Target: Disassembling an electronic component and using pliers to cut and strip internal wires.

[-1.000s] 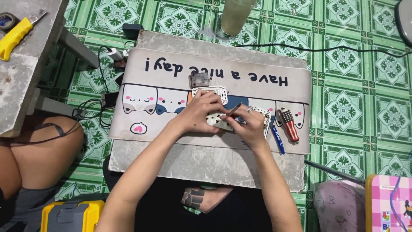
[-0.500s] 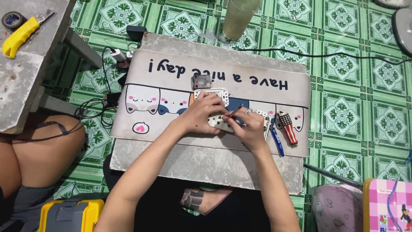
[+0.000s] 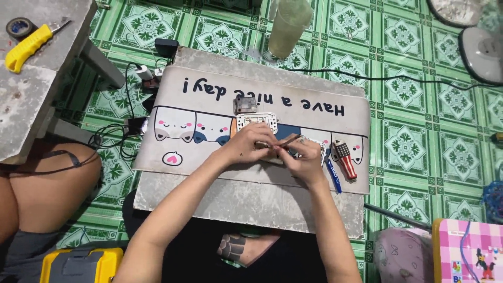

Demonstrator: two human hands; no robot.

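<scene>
Green patterned floor tiles [image 3: 209, 36] are seen under a low grey slab table [image 3: 246, 196], over which a pale desk mat [image 3: 209, 152] with printed cartoon cats and one line of dark lettering is spread. At far left, a yellow-handled utility knife [image 3: 29, 47] and a roll of tape [image 3: 18, 26] are laid on a concrete bench [image 3: 31, 105]; a yellow tool case [image 3: 78, 264] is seen at the bottom edge.

At mid-mat, a small dark square part [image 3: 245, 104] and a white switch frame [image 3: 257, 121] are set just beyond the hands. The left hand [image 3: 249, 147] is closed down on a small white fitting [image 3: 293, 153], mostly hidden beneath the fingers. The right hand [image 3: 301, 160] is pinched around a slim dark tool [image 3: 288, 141], probably a small screwdriver, with its tip angled in toward the fitting. The work seems best done with the fitting pressed flat to the mat, the tool kept in line with the screw, and light, steady turns given, so that slipping is avoided.

Just right of the hands, a blue pen-like tool [image 3: 333, 175] and a red-and-white striped pocket tool [image 3: 346, 159] are laid side by side. A cloudy plastic cup [image 3: 288, 26] stands beyond the table. At bottom right, a pink checked box [image 3: 466, 251] with a cartoon figure is seen.
</scene>
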